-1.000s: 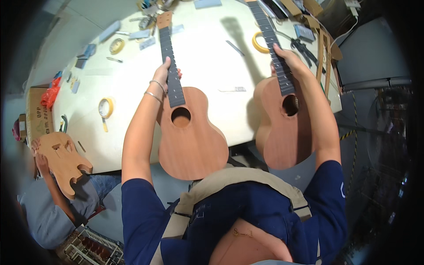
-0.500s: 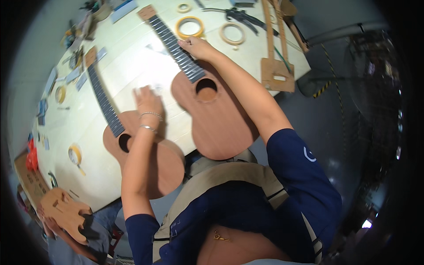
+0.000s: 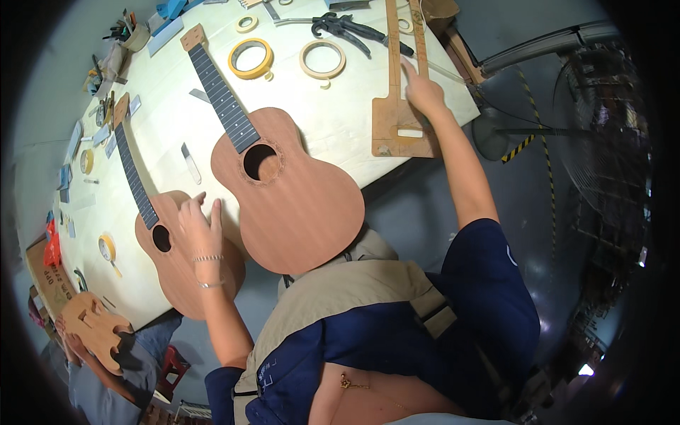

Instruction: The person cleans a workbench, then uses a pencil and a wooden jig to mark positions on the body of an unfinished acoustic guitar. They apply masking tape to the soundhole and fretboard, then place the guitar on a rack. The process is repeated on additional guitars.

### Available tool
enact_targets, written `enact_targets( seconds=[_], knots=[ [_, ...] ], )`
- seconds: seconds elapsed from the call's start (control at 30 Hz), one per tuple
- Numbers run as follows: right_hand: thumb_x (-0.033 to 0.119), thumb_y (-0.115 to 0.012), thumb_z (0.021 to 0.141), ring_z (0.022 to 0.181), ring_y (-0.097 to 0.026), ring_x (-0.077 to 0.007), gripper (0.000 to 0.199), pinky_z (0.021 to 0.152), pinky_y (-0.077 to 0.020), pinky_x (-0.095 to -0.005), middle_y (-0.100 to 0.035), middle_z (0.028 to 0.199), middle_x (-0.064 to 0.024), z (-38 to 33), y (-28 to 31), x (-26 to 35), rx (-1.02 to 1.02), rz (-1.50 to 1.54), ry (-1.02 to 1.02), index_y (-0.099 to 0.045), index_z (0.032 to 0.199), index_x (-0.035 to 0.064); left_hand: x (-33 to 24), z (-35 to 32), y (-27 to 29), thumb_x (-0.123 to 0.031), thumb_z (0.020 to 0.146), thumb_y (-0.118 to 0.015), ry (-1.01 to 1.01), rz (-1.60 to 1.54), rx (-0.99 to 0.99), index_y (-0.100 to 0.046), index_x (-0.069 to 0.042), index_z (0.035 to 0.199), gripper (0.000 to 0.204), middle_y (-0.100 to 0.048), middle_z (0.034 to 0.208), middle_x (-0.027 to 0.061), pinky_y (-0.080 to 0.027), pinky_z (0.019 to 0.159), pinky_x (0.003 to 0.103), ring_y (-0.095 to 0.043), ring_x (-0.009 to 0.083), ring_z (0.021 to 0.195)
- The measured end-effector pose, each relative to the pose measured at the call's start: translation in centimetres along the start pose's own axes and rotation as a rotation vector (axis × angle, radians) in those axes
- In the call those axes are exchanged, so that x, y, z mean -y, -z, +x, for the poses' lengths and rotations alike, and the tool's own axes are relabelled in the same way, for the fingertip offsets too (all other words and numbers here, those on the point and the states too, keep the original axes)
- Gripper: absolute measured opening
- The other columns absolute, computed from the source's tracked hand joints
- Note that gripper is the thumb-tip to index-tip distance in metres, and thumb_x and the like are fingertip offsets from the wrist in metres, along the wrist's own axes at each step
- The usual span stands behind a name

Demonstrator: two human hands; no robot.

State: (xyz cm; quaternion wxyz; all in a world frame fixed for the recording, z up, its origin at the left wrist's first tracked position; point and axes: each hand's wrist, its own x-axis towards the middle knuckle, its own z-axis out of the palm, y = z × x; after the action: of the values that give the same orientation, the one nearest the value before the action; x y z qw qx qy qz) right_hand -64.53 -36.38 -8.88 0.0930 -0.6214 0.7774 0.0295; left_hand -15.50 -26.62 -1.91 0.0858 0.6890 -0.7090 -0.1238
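A reddish-brown, unstrung guitar [image 3: 297, 205] lies face up before me, its body jutting past the table's near edge. At its left lies a second unstrung guitar [image 3: 184, 283]. My left hand [image 3: 201, 225] is over that one's upper body, fingers spread and holding nothing. Farther right, my right hand [image 3: 425, 91] is closed around one long strip of a flat wooden template [image 3: 389, 127]; some of its fingers are hidden. The template has two parallel strips and a slotted base. A small pale-handled blade [image 3: 191, 164] rests between the two guitar necks.
Tape rolls [image 3: 251, 59] and a black-handled clamp [image 3: 346, 32] lie on the table's far side. Tools and small blocks line its left edge. At lower left, another person's hands [image 3: 73, 343] hold a cut-out wooden body [image 3: 95, 329]. A fan [image 3: 602, 127] stands at right.
My right hand has left the middle guitar's neck and moved right onto the template. My left hand has drawn back toward me, uncovering the blade. The view has shifted right.
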Motion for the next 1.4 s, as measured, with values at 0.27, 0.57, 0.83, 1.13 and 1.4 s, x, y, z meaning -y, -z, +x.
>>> enact_targets(
  seconds=[0.27,0.57,0.83,1.13,1.4],
  knots=[
    [0.021,-0.072,0.076,0.113,-0.056,-0.0217,0.052,0.099,-0.0371,-0.0336,-0.063,0.115,-0.0095,-4.4,-2.4,-4.4,-0.07,0.868,0.36,-0.047,0.12,0.0066,-5.8,-9.7,-5.0,-0.016,0.092,-0.052,0.066,-0.53,-0.149,-0.036,0.006,0.133,0.049,-0.039,0.135,0.0212,-0.032,0.105,0.039,-0.038,0.0289,0.127],
    [0.024,-0.082,0.055,0.085,-0.052,-0.0287,0.042,0.084,-0.0397,-0.0394,-0.056,0.085,-0.0038,-7.6,1.1,-2.2,-0.226,0.47,0.411,-0.056,0.085,0.0102,-7.7,-9.1,-6.7,-0.018,0.085,-0.064,0.081,-0.546,-0.311,-0.037,0.005,0.131,0.058,-0.039,0.134,0.0226,-0.036,0.103,0.039,-0.041,0.0343,0.123],
    [0.027,-0.083,0.055,0.084,-0.052,-0.0262,0.047,0.087,-0.0379,-0.0396,-0.065,0.1,-0.0056,-12.7,9.0,10.8,-0.084,0.554,0.97,-0.049,0.082,0.0097,-7.8,-11.7,-5.7,-0.042,0.091,-0.049,-0.002,-0.564,-0.309,-0.024,0.007,0.139,0.073,-0.031,0.142,0.0231,-0.02,0.108,0.047,-0.024,0.0408,0.133],
    [0.031,-0.079,0.063,0.087,-0.055,-0.0239,0.057,0.1,-0.0337,-0.0437,-0.059,0.081,0.0002,-9.1,2.4,24.0,-0.104,0.518,1.208,-0.06,0.112,0.0092,-7.8,-14.9,-6.8,-0.062,0.064,-0.07,-0.102,-0.452,-0.276,-0.013,-0.002,0.145,0.116,-0.009,0.147,0.0312,-0.021,0.106,0.057,-0.012,0.0515,0.134],
    [0.027,-0.081,0.062,0.08,-0.058,-0.0278,0.037,0.073,-0.0454,-0.0383,-0.064,0.088,-0.0062,-10.7,2.6,23.6,0.015,0.585,1.149,-0.054,0.078,0.0061,-7.7,-15.0,-7.3,-0.054,0.055,-0.08,-0.073,-0.432,-0.271,-0.028,-0.01,0.143,0.112,-0.012,0.146,0.0324,-0.025,0.105,0.056,-0.014,0.0524,0.133]
  ],
)
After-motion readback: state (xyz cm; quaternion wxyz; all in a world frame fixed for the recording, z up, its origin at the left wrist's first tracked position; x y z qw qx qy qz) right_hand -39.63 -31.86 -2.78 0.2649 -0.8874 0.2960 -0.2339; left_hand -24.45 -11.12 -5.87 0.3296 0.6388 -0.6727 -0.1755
